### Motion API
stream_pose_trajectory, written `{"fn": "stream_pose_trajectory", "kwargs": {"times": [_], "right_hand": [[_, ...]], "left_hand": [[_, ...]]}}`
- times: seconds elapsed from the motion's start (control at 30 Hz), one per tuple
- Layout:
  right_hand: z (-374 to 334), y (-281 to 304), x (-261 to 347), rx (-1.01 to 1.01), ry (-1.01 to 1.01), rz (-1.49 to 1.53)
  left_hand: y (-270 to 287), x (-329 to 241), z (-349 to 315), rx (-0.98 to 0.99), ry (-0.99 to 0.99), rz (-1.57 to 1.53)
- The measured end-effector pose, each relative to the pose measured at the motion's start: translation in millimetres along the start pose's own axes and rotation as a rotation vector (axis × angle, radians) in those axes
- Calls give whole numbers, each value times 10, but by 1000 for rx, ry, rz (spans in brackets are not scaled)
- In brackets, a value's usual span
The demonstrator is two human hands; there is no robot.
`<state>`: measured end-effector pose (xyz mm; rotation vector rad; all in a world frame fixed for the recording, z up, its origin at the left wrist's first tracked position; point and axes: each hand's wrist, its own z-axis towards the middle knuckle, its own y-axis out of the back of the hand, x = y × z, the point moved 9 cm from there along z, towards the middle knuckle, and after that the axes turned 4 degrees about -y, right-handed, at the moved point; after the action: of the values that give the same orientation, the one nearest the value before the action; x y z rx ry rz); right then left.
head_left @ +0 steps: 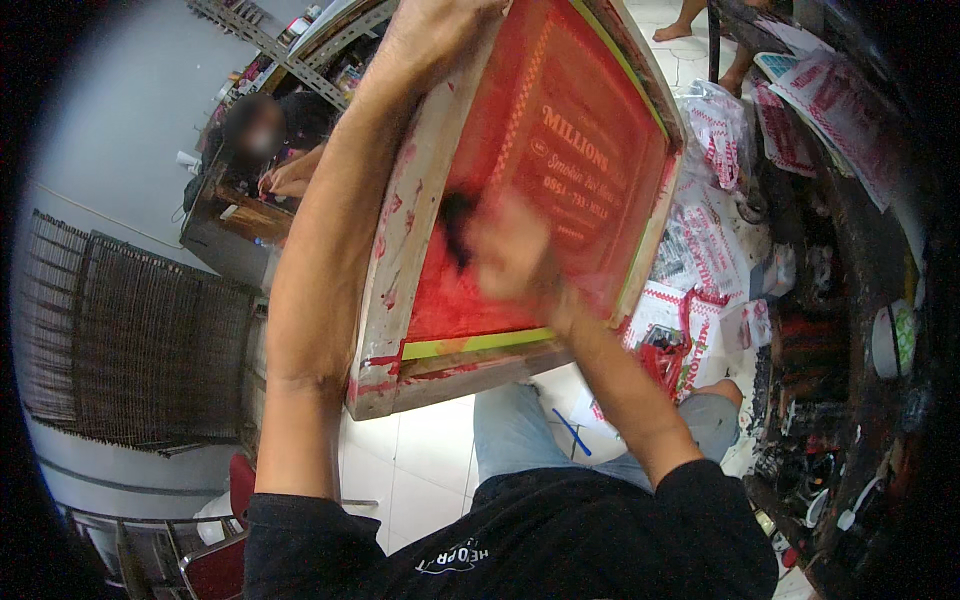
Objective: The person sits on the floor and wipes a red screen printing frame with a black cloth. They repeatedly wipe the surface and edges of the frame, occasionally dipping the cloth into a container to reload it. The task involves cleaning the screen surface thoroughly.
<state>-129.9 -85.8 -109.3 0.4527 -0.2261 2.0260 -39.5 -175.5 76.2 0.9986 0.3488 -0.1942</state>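
A wooden-framed printing screen [380, 250] stands tilted in front of me, its mesh stained red and bearing pale lettering with a checkered border. Yellow-green tape lines the mesh along the lower and right edges. My left hand [435, 40] grips the frame at its upper left edge, its fingers partly cut off by the picture's top. Against the lower left of the mesh is my right hand [515, 250], blurred by motion and closed. A small dark thing [457, 225] shows at its fingers, too smeared to name.
Printed sheets and plastic [690, 320] lie on the floor at right. A dark, cluttered rack [810, 370] runs along the right side. Another person [270, 140] sits at a wooden desk at left, near metal shelving [320, 70]. A slatted bamboo blind [130, 340] stands by the wall.
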Motion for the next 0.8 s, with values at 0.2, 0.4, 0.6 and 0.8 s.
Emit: {"fn": "stream_pose_trajectory", "kwargs": {"times": [0.2,0.4,0.6,0.8], "right_hand": [[79,31,-216,-18,5,-105],[881,618,-891,-363,-199,-76],[-11,85,403,-121,-229,180],[-119,8,551,84,-47,222]], "left_hand": [[-87,74,-13,61,118,-164],[34,-139,69,-53,-163,-23],[-54,-160,54,47,0,32],[-95,-83,96,16,45,-22]]}}
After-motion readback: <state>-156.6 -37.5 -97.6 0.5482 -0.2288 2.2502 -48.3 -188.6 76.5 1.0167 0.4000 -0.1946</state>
